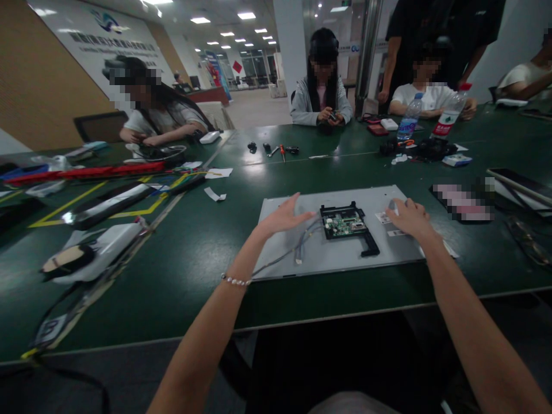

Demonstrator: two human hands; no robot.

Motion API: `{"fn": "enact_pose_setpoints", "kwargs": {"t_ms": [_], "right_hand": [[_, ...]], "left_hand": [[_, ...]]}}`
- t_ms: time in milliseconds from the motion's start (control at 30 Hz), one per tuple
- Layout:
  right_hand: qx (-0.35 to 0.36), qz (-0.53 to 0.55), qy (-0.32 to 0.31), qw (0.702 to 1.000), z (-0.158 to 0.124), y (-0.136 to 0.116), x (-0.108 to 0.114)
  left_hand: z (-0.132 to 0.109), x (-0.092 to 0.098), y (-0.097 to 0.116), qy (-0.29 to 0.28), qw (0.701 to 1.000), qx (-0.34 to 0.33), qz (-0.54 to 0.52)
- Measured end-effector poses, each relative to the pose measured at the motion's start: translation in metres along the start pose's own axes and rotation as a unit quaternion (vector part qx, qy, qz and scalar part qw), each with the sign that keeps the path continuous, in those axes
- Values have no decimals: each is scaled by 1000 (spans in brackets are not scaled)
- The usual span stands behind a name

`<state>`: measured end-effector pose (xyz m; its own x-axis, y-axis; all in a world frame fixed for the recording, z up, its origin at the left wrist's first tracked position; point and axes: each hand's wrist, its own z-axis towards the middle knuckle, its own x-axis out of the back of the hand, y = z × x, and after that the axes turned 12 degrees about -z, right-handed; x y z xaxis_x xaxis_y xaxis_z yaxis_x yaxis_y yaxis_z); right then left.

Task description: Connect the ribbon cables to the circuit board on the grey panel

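A flat light-grey panel [310, 264] lies on the green table in front of me. On its middle rests a black plastic frame [370, 244] holding a green circuit board [345, 225]. Thin grey cables [297, 248] run from the board's left side toward the panel's lower left edge. My left hand [287, 217] is over the panel's left part, thumb and fingers apart, nothing in it. Over the right part, my right hand [411, 218] is spread beside white labels [383, 217]; a small greyish patch by its fingertips is too blurred to name.
Beyond the panel lie an orange-handled screwdriver [282, 152] and small dark parts [252, 147]. Two plastic bottles [409, 118] stand at the back right; a phone-like slab [463, 202] lies nearer. Cables and a white device [103, 250] occupy the left. Several people sit around the table.
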<state>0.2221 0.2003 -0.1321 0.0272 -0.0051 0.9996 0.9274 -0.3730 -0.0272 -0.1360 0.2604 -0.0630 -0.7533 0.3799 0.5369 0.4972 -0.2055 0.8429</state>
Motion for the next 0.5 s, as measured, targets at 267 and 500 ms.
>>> {"fn": "enact_pose_setpoints", "kwargs": {"t_ms": [267,500], "right_hand": [[-2,9,-11,1000,-1,-4,1],[16,17,-21,1000,0,-6,-1]], "left_hand": [[3,53,-27,128,975,149,101],[2,54,-33,138,975,154,82]]}}
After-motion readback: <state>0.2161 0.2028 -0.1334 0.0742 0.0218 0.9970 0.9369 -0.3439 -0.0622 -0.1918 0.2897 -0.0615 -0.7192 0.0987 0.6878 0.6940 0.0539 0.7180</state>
